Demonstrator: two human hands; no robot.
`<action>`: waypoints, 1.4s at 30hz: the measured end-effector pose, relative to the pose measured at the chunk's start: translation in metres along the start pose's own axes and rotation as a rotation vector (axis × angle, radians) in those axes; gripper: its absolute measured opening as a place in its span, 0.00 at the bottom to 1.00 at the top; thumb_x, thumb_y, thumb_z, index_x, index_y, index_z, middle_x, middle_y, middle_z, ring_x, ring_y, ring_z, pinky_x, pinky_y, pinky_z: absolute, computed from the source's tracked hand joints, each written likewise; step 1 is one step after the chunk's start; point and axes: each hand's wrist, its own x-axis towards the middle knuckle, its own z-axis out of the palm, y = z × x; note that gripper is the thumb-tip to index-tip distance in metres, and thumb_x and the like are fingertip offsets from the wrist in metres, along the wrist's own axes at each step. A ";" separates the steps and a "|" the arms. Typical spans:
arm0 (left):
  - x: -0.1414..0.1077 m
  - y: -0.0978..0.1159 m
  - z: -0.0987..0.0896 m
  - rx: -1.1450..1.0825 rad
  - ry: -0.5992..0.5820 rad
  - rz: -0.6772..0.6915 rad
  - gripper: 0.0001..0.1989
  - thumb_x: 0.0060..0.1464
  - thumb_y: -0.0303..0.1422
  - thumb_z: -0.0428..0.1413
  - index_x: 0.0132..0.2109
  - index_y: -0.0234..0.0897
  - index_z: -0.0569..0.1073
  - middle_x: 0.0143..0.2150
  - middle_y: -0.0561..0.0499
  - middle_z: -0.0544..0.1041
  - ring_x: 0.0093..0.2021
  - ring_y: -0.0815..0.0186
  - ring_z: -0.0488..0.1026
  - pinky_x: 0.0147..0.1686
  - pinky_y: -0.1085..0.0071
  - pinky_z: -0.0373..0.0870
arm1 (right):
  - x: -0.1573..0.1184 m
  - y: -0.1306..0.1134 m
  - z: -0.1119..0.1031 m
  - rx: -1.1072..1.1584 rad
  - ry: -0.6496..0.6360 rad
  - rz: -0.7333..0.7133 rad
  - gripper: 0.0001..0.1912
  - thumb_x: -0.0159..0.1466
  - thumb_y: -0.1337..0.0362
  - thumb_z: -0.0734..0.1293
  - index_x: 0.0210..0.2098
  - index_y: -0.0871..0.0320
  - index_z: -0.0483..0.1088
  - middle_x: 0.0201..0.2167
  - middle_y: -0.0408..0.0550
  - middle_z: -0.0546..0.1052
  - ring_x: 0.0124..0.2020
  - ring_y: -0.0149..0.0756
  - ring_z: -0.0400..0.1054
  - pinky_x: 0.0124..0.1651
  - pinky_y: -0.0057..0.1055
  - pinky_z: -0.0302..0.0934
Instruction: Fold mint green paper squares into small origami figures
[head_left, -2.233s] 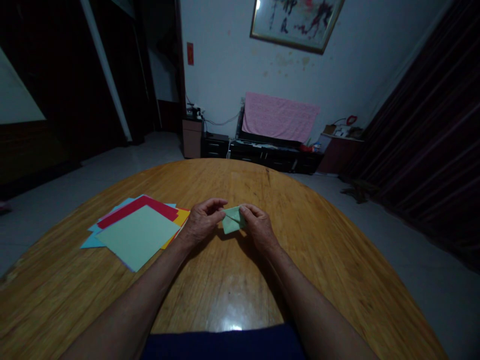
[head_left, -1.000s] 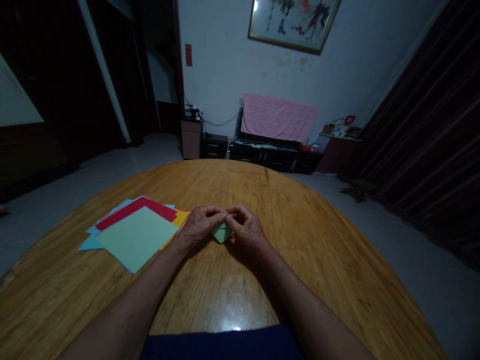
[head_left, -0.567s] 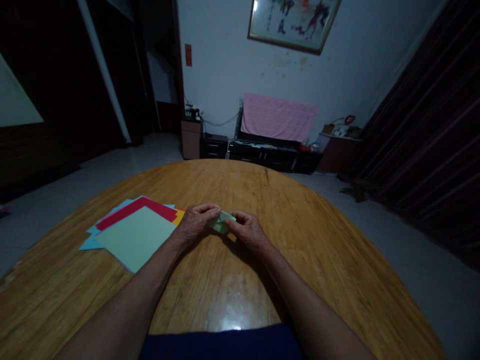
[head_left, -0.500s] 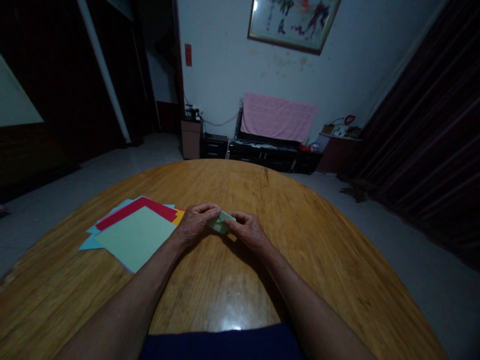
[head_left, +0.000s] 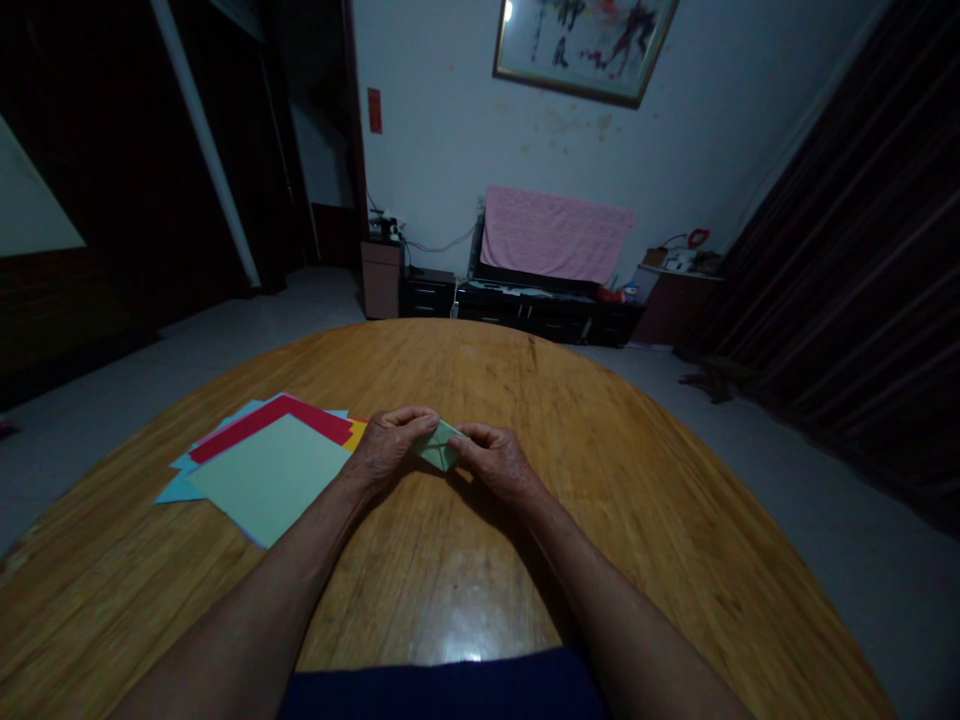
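Head view, dim room: your left hand [head_left: 386, 447] and right hand [head_left: 495, 462] meet over the middle of the round wooden tabletop [head_left: 660, 520], and both pinch a small folded green paper [head_left: 439, 446] between them. Your left fingertips curl down onto its left side; your right thumb and forefinger close on its right side. Only a narrow wedge of the paper shows between the two hands, so you cannot tell its full shape or its folds, nor whether it rests on the wood or is held just above it. The low light blurs the fingertips.

Toward the tabletop's left edge lies a fanned stack of coloured sheets [head_left: 270, 475]: pale green on top, with red, blue and orange corners showing from under it. Its right corner sits just beside your left wrist; whether the two touch cannot be told. How many sheets lie beneath is hidden.

Your forearms run from the near edge to the centre, and a dark blue garment [head_left: 442, 690] covers that edge between them. Bare wood lies open to the right of your right hand out to the right edge, and beyond your hands to the far edge. The tabletop's near corners are cut off by the frame.
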 end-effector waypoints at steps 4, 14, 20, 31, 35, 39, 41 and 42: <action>0.000 0.000 0.000 -0.016 -0.017 -0.011 0.12 0.40 0.36 0.65 0.31 0.33 0.75 0.22 0.54 0.73 0.20 0.71 0.69 0.23 0.73 0.69 | -0.002 -0.003 0.001 -0.030 0.036 -0.052 0.13 0.53 0.55 0.72 0.35 0.55 0.76 0.30 0.45 0.75 0.32 0.34 0.68 0.34 0.31 0.62; -0.001 0.003 -0.001 -0.042 -0.015 -0.017 0.12 0.40 0.35 0.64 0.31 0.32 0.75 0.23 0.54 0.73 0.21 0.70 0.70 0.23 0.72 0.70 | -0.003 -0.003 0.001 -0.017 0.013 -0.010 0.14 0.55 0.54 0.71 0.37 0.55 0.76 0.32 0.47 0.75 0.33 0.35 0.69 0.32 0.31 0.62; 0.001 0.002 -0.002 -0.021 0.017 -0.004 0.12 0.40 0.37 0.64 0.31 0.33 0.75 0.23 0.54 0.73 0.21 0.69 0.70 0.23 0.71 0.70 | -0.006 -0.002 0.002 0.018 0.000 0.014 0.17 0.55 0.52 0.71 0.38 0.55 0.76 0.30 0.47 0.75 0.32 0.34 0.68 0.31 0.29 0.61; 0.004 -0.001 -0.005 0.025 0.063 0.036 0.13 0.38 0.37 0.65 0.31 0.33 0.77 0.23 0.53 0.74 0.22 0.69 0.70 0.24 0.72 0.69 | -0.003 0.002 -0.003 -0.024 -0.032 -0.010 0.16 0.56 0.52 0.70 0.35 0.57 0.77 0.25 0.45 0.72 0.27 0.31 0.64 0.29 0.27 0.57; 0.003 -0.001 -0.003 0.055 0.041 0.041 0.13 0.40 0.38 0.64 0.31 0.33 0.76 0.24 0.52 0.74 0.22 0.69 0.70 0.24 0.72 0.69 | -0.009 -0.005 0.002 0.029 -0.040 0.029 0.15 0.56 0.52 0.70 0.36 0.56 0.76 0.28 0.45 0.72 0.28 0.30 0.64 0.29 0.27 0.58; -0.001 -0.001 0.000 0.083 0.027 0.034 0.13 0.41 0.38 0.63 0.31 0.33 0.76 0.23 0.53 0.74 0.21 0.69 0.69 0.21 0.73 0.68 | -0.013 -0.014 0.008 0.055 -0.031 0.085 0.16 0.54 0.51 0.71 0.35 0.56 0.74 0.29 0.46 0.73 0.28 0.31 0.65 0.28 0.27 0.58; -0.002 0.000 0.003 0.068 0.005 0.019 0.13 0.41 0.38 0.63 0.32 0.33 0.76 0.23 0.53 0.73 0.21 0.69 0.70 0.21 0.71 0.70 | -0.015 -0.017 0.010 0.044 -0.009 0.090 0.17 0.52 0.50 0.72 0.33 0.57 0.74 0.26 0.46 0.73 0.27 0.31 0.65 0.27 0.27 0.57; -0.003 0.000 0.004 0.055 -0.007 0.013 0.13 0.41 0.38 0.63 0.32 0.33 0.75 0.23 0.53 0.73 0.21 0.69 0.70 0.21 0.71 0.70 | -0.015 -0.018 0.011 0.044 0.007 0.085 0.17 0.52 0.50 0.72 0.32 0.57 0.74 0.25 0.46 0.73 0.26 0.31 0.65 0.26 0.28 0.57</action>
